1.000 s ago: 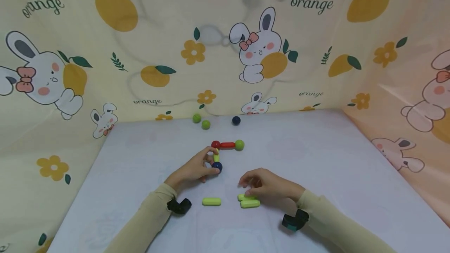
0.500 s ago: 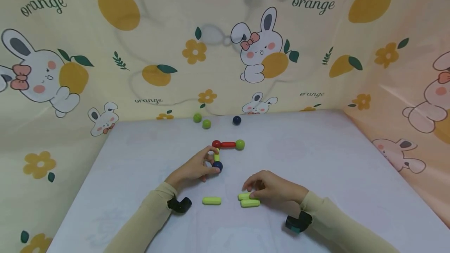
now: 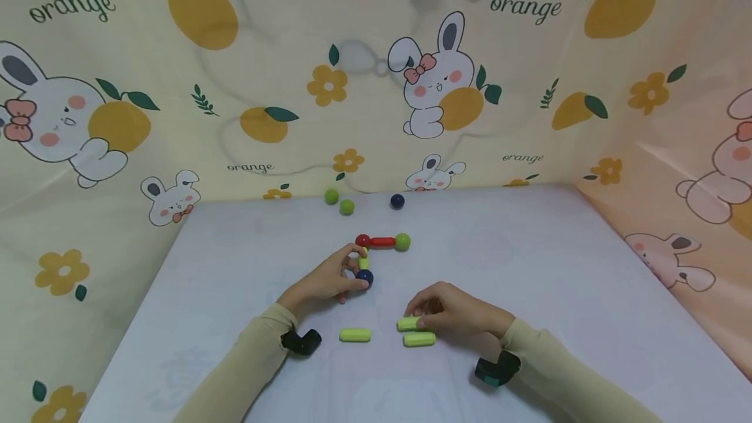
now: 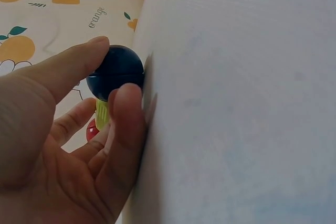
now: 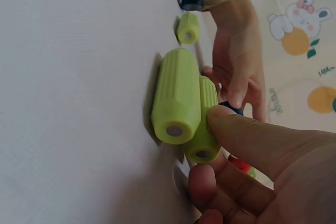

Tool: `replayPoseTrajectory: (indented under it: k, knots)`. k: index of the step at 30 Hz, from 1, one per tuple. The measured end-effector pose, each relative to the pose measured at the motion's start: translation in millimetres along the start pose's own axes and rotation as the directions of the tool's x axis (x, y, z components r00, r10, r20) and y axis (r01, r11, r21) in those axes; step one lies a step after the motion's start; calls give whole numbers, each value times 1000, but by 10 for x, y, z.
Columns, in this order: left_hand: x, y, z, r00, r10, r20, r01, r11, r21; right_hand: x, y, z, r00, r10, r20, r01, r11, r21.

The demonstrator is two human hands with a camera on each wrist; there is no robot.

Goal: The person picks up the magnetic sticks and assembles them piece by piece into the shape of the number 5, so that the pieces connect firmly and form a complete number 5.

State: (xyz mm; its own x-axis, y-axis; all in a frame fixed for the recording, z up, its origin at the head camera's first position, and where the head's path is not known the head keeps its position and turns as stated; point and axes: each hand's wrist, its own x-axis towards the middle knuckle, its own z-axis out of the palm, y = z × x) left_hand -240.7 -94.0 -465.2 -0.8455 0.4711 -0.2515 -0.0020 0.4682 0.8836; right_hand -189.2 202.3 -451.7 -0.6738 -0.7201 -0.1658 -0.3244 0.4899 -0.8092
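My left hand (image 3: 326, 281) holds a dark blue ball (image 3: 365, 278) between thumb and fingers. Joined to that ball is a yellow-green magnetic rod (image 3: 363, 258), partly behind the fingers, leading to a red ball (image 3: 362, 240). A red rod (image 3: 383, 242) links the red ball to a green ball (image 3: 402, 241). With thumb and fingers, my right hand (image 3: 455, 311) pinches one end of another yellow-green magnetic rod (image 5: 209, 93). Just nearer lies a similar loose rod (image 5: 177, 95), and a further one (image 3: 355, 335) lies to the left.
At the back of the white table (image 3: 499, 247) sit two green balls, one farther left (image 3: 331, 196) and one nearer (image 3: 347, 207), plus a dark blue ball (image 3: 397, 201). A patterned cloth (image 3: 352, 31) rises behind the table and along its sides.
My right hand now pinches the farther rod of the pair, which has shifted slightly away from the nearer one. The left hand keeps its hold on the blue ball. The head view has drifted slightly.
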Motion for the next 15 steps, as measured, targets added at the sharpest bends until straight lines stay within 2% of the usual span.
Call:
replayPoseTrajectory:
  k: [9, 15]
  knots:
    - [-8, 9, 8, 999, -32, -17, 32, 999, -6, 128, 38, -72, 998, -23, -51, 22, 1000, -12]
    - [3, 1, 4, 999, -30, -17, 30, 1000, -1, 250, 54, -114, 997, -22, -79, 22, 1000, 3]
